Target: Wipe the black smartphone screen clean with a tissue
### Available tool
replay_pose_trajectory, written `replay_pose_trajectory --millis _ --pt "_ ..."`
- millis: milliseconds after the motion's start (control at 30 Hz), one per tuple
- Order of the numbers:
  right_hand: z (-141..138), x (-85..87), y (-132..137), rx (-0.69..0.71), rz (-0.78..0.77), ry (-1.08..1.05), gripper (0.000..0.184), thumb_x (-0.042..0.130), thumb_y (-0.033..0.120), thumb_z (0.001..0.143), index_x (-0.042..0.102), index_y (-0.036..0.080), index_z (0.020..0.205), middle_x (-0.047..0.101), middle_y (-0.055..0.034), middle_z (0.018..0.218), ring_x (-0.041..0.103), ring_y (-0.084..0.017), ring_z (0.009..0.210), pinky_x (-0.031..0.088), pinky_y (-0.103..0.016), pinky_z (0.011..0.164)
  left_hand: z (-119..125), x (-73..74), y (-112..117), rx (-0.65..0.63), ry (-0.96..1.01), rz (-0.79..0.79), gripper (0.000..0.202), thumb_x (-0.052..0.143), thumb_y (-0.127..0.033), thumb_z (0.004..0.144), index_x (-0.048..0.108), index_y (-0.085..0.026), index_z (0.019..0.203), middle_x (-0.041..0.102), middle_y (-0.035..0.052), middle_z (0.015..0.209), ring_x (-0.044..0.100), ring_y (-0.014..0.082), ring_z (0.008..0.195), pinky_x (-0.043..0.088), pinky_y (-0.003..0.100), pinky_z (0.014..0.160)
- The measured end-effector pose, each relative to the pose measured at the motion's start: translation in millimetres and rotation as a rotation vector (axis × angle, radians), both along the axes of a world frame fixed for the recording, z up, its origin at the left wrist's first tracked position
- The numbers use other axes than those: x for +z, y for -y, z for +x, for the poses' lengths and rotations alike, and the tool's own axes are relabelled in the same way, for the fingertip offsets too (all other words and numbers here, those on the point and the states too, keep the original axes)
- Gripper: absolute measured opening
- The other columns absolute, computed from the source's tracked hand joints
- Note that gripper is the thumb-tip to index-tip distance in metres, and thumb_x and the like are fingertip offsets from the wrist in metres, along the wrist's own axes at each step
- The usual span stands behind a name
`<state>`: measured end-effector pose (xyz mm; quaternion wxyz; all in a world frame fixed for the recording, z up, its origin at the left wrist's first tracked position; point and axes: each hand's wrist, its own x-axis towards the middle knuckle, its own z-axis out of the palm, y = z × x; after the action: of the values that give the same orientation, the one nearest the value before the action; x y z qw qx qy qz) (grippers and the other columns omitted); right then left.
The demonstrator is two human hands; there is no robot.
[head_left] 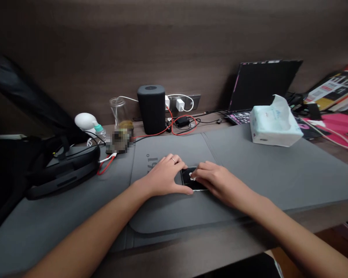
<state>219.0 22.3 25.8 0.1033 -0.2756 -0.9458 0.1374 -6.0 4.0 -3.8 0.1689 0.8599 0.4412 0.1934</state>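
A dark phone (188,178) lies flat, screen up, on the grey desk mat (162,208). My left hand (166,175), with a ring on one finger, spans its left end: the thumb rests along the near edge and the fingertips are at the far edge. Over the phone's right part is my right hand (216,177), fingers pinched together around a small white wad (192,177) that looks like tissue and touches the screen. The right hand covers the right end of the phone.
Behind the hands stand a black speaker (151,110), a glass jar (118,110) and tangled cables (184,122). A tissue pack (274,125) sits at right before an open laptop (263,87). Books (336,90) are stacked far right. Black headphones (66,173) lie left.
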Motion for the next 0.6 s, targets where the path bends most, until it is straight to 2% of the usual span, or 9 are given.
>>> replay_pose_trajectory --millis 200,367,467,600 --pt "53 1.9 13 -0.159 0.017 0.000 0.026 0.042 0.019 0.100 0.068 0.018 0.105 0.065 -0.0095 0.094 0.060 -0.019 0.084 0.048 -0.033 0.075 0 -0.9 3 0.007 -0.026 -0.045 0.062 0.066 -0.068 0.078 0.060 -0.020 0.116 0.058 0.0077 0.112 0.051 0.0280 0.104 0.045 0.043 0.091" --pt "73 5.1 27 -0.312 0.159 -0.167 0.024 0.043 0.023 0.100 0.065 0.021 0.109 0.067 -0.0097 0.098 0.062 -0.021 0.088 0.049 -0.036 0.077 -2 -4.3 2 0.007 -0.007 -0.025 0.062 0.067 -0.070 0.075 0.061 -0.024 0.116 0.058 0.0055 0.111 0.051 0.0269 0.105 0.044 0.041 0.092" --pt "82 8.8 15 -0.390 0.233 -0.239 0.019 0.046 0.024 0.098 0.064 0.023 0.107 0.066 -0.0084 0.101 0.063 -0.022 0.092 0.050 -0.036 0.080 -2 -2.8 2 0.020 0.014 -0.032 0.061 0.070 -0.070 0.073 0.061 -0.023 0.112 0.058 0.0050 0.109 0.051 0.0263 0.104 0.044 0.040 0.092" --pt "90 9.4 -22 -0.391 0.287 -0.183 0.018 0.048 0.031 0.097 0.064 0.023 0.102 0.064 -0.0100 0.107 0.063 -0.025 0.096 0.051 -0.042 0.083 1 0.5 2 0.046 0.025 -0.060 0.063 0.075 -0.067 0.070 0.060 -0.022 0.111 0.057 0.0056 0.110 0.050 0.0266 0.104 0.045 0.041 0.092"
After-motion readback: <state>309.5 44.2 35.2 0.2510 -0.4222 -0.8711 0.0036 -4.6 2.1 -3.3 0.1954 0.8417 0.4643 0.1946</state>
